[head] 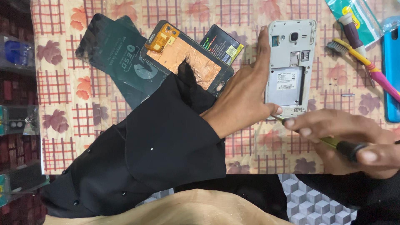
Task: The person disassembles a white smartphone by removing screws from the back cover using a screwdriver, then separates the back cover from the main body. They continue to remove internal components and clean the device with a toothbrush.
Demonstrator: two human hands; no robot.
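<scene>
right hand (354,139) pinches a screwdriver (333,143), tip at what i take for a screw on the phone's lower edge | left hand (246,89) lies spread, pressing the open-backed phone (290,66) to the tablecloth (62,104) | beyond, i see a detached screen (187,56), toothbrush (362,58)

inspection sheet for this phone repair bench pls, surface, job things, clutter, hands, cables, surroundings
surface: table under a checked cloth with a leaf pattern.
job's things: white phone frame, back cover off, lying flat; screwdriver tip at its lower edge.
clutter: detached screen panel with copper foil, dark anti-static bag, small dark packet, toothbrush, purple-handled tool, blue phone case, teal packet.
grippers: left hand steadies the frame's edge; right hand has its grip shut on the screwdriver.
cables: nothing seen.
surroundings: shelves with boxed items to one side; grey cube-patterned floor below.
</scene>
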